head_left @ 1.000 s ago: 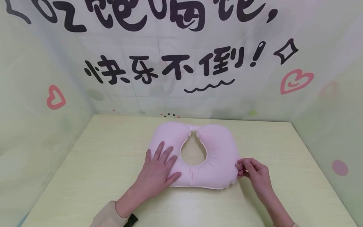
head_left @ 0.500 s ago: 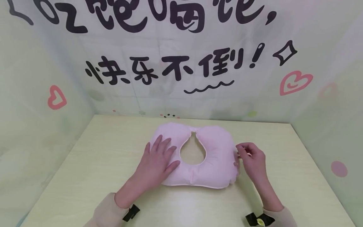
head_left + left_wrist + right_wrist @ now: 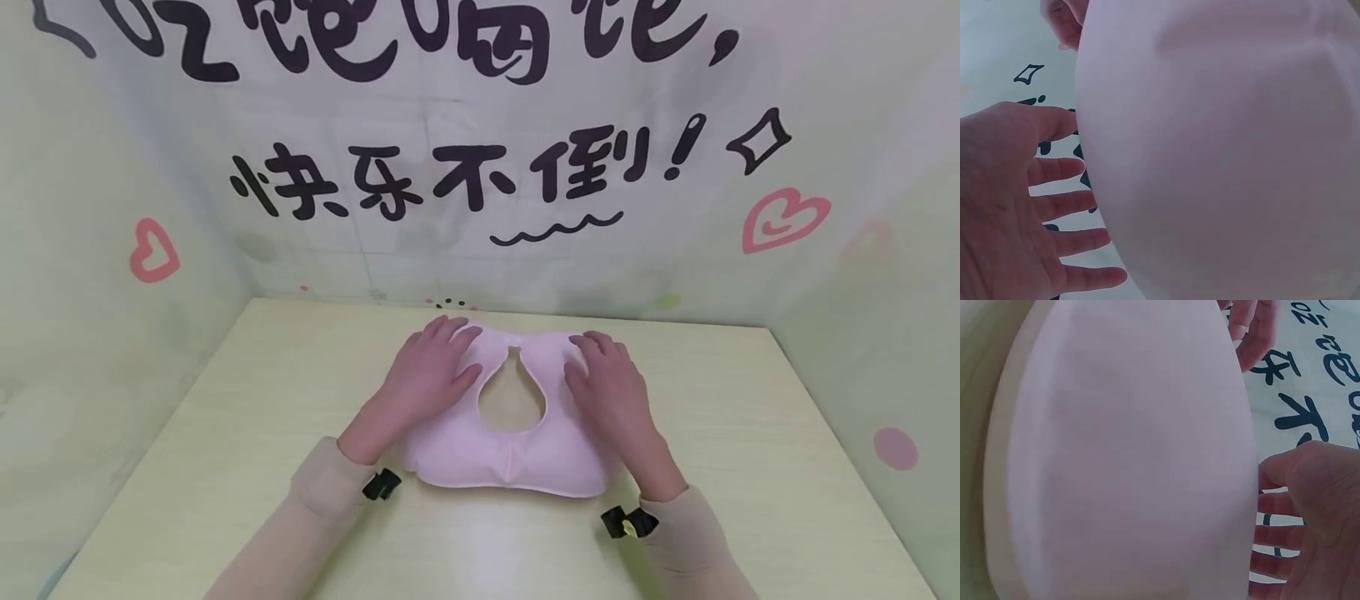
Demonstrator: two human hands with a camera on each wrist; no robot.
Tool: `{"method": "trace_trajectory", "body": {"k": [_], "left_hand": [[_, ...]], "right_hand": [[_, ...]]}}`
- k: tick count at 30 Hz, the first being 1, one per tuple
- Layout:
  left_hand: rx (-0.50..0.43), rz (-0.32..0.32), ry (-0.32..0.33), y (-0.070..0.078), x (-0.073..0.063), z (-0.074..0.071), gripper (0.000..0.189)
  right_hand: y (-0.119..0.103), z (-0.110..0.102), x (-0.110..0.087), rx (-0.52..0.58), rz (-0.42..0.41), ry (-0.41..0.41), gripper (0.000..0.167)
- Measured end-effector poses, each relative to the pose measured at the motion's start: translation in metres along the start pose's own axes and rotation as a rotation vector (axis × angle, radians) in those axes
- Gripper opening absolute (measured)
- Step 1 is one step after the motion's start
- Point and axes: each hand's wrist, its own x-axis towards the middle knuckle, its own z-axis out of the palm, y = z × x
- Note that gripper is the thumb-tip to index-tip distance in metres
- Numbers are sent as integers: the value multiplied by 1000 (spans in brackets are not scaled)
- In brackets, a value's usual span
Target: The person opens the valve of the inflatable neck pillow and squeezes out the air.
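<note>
A pink U-shaped inflatable neck pillow (image 3: pixel 510 462) lies on the table, its two arms pointing to the back wall around a teardrop-shaped opening. My left hand (image 3: pixel 427 371) rests on the left arm of the pillow with fingers spread. On the right arm lies my right hand (image 3: pixel 611 383), its fingers extended over the top. In the left wrist view the pillow (image 3: pixel 1222 150) fills most of the picture, beside the left palm and straight fingers. The right wrist view likewise shows the pillow (image 3: pixel 1135 450) large, with the right hand (image 3: pixel 1316 519) at its edge.
The pale wooden table (image 3: pixel 247 433) extends on both sides of the pillow. A printed white cloth wall (image 3: pixel 420 258) with black lettering stands behind, and similar walls close off both sides. Black bands with small devices sit at both wrists.
My right hand has left the pillow's right edge, where its fingers were pinched together, and now lies on top of the right arm. My left hand has slid farther back along the left arm.
</note>
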Motion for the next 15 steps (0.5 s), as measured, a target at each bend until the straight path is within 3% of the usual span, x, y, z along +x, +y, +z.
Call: {"method": "trace_trajectory", "body": {"k": [7, 15], "left_hand": [[61, -32, -180, 0, 21, 1, 53], [55, -45, -183, -6, 35, 11, 50]], "right_hand": [[0, 19, 18, -108, -121, -102, 41], [1, 25, 23, -96, -110, -172, 45]]}}
